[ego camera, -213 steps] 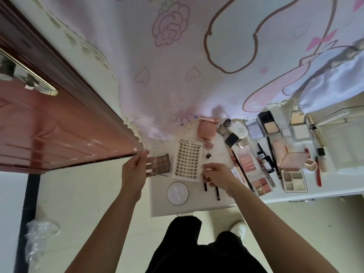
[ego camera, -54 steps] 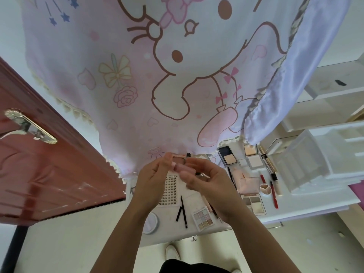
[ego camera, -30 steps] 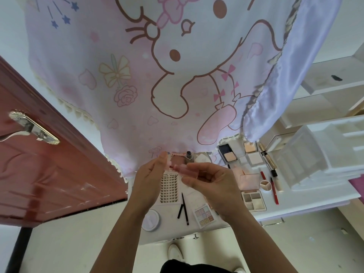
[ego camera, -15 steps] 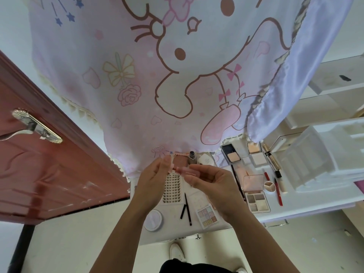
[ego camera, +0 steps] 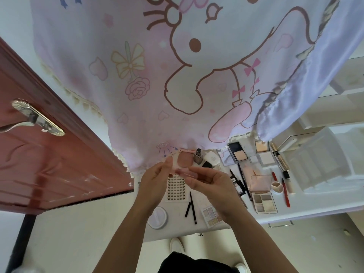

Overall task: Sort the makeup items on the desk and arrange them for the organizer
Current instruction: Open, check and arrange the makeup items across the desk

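Pink tube is held level above the desk between two raised hands: the right hand pinches its right part with thumb and curled fingers, and the left hand pinches its left end. Beneath them lie a lash card, two pencils and a palette, with a puff at the near edge. Curtain meets the far edge, a door stands left of the desk, and bare desk runs before the organizer on the right.

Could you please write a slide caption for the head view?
The left hand and right hand hold a pink tube above the makeup-strewn desk.
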Motion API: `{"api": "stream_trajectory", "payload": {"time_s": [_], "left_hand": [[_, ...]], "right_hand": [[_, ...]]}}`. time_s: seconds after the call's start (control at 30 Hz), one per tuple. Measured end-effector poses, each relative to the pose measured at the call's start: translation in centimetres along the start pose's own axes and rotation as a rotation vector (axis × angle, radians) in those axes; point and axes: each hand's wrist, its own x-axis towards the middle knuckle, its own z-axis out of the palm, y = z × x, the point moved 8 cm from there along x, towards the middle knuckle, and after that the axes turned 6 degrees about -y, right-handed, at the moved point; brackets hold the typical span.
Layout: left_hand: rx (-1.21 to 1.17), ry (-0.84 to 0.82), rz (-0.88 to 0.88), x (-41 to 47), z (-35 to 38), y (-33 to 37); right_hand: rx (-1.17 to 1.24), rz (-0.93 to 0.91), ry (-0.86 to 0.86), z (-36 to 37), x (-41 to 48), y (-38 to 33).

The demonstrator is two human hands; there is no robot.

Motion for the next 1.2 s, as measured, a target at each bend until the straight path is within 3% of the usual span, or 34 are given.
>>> {"api": "stream_trajectory", "payload": {"time_s": [0.3,0.5,0.67,0.93,1.03,1.2], "left_hand": [[-0.089,-0.05,-0.102,1.7,-1.1,-3.9],[-0.262,-0.156,-0.266,2.8,-0.6,-8.1],[-0.274,-0.216,-0.337,4.5,-0.2,-11.3],[-0.338,-0.272,-0.339,6.9,0.4,-15.0],[-0.278,-0.214,-0.278,7.9,-0.1,-15.6],[-0.098,0.029,-0.152,12.4,-2.6,-15.8]], "right_hand": [[-0.4,0.011,0.011,0.6,1.9,1.9],[-0.336,0.059,0.118,-0.1,3.7,4.8],[-0.403,0.109,0.109,0.0,5.4,8.1],[-0.383,0.174,0.116,-0.3,7.3,11.9],[-0.405,0.185,0.114,-0.4,8.4,13.6],[-0.791,0.11,0.07,-1.0,9.9,15.6]]}}
